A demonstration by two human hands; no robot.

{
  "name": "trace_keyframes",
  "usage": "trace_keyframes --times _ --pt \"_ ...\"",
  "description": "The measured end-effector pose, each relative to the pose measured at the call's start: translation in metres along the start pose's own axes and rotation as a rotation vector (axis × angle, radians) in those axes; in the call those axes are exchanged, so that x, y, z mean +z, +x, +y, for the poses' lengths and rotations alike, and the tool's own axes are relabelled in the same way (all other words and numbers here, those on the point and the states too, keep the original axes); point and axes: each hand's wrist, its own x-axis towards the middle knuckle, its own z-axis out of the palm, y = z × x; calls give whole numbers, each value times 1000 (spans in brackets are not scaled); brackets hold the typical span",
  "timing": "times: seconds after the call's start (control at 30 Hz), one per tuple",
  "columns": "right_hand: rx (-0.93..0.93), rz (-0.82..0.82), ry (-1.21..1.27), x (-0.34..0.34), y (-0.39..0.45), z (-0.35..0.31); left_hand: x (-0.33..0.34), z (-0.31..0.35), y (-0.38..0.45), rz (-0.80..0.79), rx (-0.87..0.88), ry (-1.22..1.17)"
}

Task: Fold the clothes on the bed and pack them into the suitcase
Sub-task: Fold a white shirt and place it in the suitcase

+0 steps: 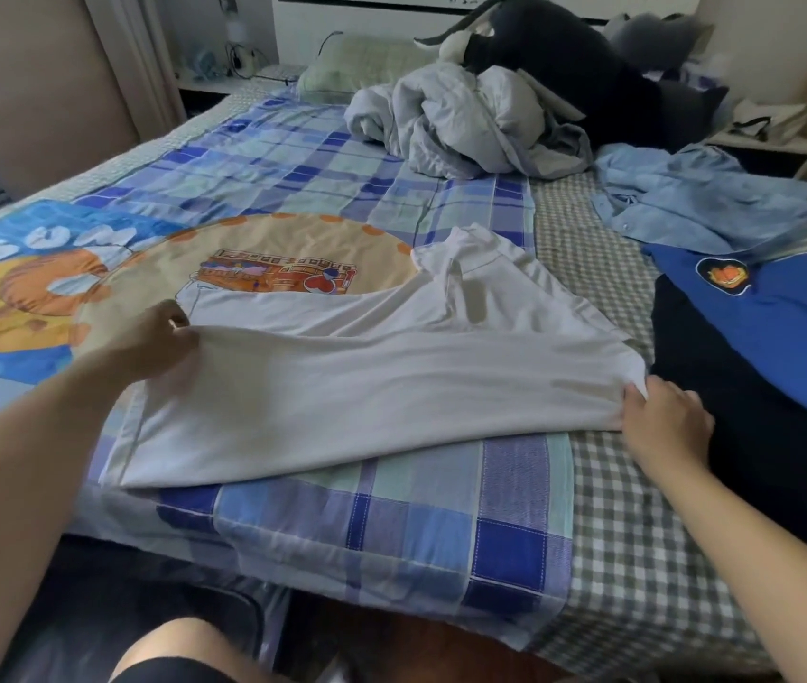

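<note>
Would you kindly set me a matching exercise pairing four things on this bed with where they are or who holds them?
Things:
1. white shirt
2. blue jacket
3. denim shirt
4. grey quilt

Places:
A. bunched at the bed's far end
B. right edge, bearing a badge
C. gripped by both hands
D. just beyond the jacket

Pairs: 1-C, 2-B, 3-D, 4-A

My left fingertips are tucked under the fold of the white shirt point(367, 386), so I can't see how my left hand point(155, 345) grips it; the right hand point(665, 421) likewise hides its fingertips in the cloth. The blue jacket point(786, 317) runs off the right edge. The dark case point(155, 608) below the bed point(440, 525) sits in shadow behind my forearm. Small items on the far shelf point(224, 76) are too blurred to identify.
</note>
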Motion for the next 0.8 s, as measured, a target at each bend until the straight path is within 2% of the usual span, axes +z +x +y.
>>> trace_keyframes --times 0.07,0.13,0.3,0.43,0.57,0.6,0.7,0.8 --pt "5 11 -11 3 -1 1 -6 -11 -16 -14 -131 -277" --pt "1 11 -27 5 -2 1 -10 -25 -32 -124 -211 -415" --pt "12 -18 -28 3 -3 2 -14 -43 -62 -253 -383 -419" --pt "11 -52 42 -5 -3 -2 5 -44 -106 -234 -460 -426" --pt "109 -160 228 -27 11 0 17 -41 -146 -30 -439 -471" --pt "131 -149 308 -35 14 2 13 -43 -152 11 -453 -553" --pt "157 -112 601 -60 19 14 -11 -51 -170 -53 -532 -915" --pt "247 -181 830 -78 17 34 -26 -69 -189 -139 -517 -1117"
